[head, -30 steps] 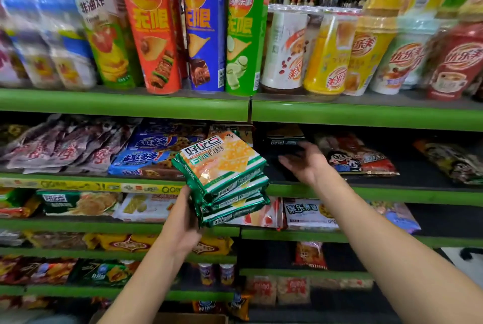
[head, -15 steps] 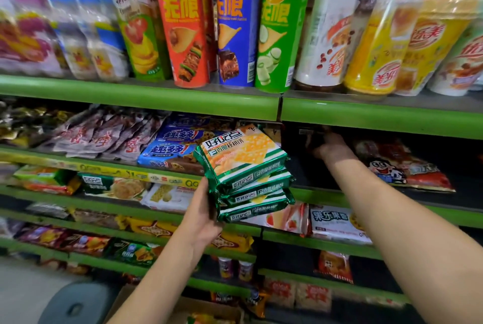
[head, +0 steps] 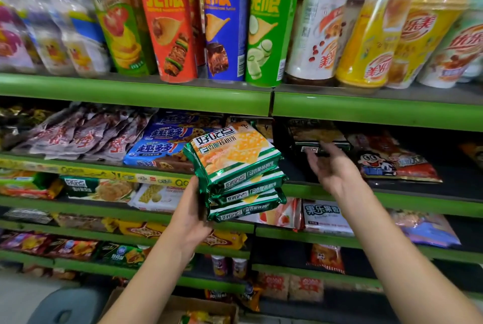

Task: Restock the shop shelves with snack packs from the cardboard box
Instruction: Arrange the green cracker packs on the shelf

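The left hand (head: 192,215) grips a stack of 3 green cracker packs (head: 236,171), held in front of the second shelf (head: 379,194). The right hand (head: 333,167) is released, fingers relaxed. Judgement: clear the dark gap behind it, then slide packs in flat, labels outward.

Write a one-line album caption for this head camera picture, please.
Left hand holds a stack of green cracker packs while the open right hand hovers before the green shelf.
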`<state>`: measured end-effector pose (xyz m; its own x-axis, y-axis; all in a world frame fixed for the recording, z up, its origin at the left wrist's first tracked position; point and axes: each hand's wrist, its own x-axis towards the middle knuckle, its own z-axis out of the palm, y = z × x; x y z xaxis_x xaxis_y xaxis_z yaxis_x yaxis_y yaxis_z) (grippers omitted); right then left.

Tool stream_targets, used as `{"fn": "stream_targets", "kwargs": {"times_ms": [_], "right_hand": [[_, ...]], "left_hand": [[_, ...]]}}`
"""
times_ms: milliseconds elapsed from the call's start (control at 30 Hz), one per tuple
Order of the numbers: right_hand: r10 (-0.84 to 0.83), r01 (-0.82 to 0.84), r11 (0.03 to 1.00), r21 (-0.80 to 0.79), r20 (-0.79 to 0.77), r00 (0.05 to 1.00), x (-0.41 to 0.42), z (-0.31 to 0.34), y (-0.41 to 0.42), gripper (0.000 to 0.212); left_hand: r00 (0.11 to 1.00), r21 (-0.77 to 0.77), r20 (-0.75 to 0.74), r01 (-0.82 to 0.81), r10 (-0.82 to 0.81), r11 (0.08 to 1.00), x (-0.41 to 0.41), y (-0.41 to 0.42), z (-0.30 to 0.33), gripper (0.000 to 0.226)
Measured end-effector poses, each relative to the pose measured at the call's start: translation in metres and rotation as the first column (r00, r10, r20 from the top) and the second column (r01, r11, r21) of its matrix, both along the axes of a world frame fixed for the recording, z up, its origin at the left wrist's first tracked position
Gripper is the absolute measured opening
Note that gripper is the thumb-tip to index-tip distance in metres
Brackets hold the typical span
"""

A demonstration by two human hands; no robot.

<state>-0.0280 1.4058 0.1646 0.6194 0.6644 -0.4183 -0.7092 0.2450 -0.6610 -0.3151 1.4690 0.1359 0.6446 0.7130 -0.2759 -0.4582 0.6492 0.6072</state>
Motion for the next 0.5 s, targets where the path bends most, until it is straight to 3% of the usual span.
{"fn": "stream_targets", "kwargs": {"times_ms": [100,167,267,500], "right_hand": [[-0.013,0.013,1.0,-0.004,0.088,0.996,-0.018,-0.01,-0.046,0.016],[0.002,-0.002,1.0,-0.003,0.106,0.994,-0.034,-0.019,-0.07,0.026],[-0.015,0.013,0.999,0.032,0.08,0.997,-0.057,-0.031,-0.091,0.043],[0.045,-0.044,0.996,0.074,-0.009,0.999,-0.079,-0.055,-0.108,0.053]], "left_hand": [[1.0,0.035,-0.014,-0.017,0.018,0.999,-0.001,0.002,-0.002,0.041],[0.999,0.062,-0.03,-0.025,0.027,0.998,0.0,0.003,-0.005,0.037],[0.998,0.062,-0.047,-0.049,0.052,0.997,0.002,0.008,-0.009,0.036],[0.996,0.1,-0.049,-0.071,0.076,0.992,0.001,0.014,-0.012,0.037]]}}
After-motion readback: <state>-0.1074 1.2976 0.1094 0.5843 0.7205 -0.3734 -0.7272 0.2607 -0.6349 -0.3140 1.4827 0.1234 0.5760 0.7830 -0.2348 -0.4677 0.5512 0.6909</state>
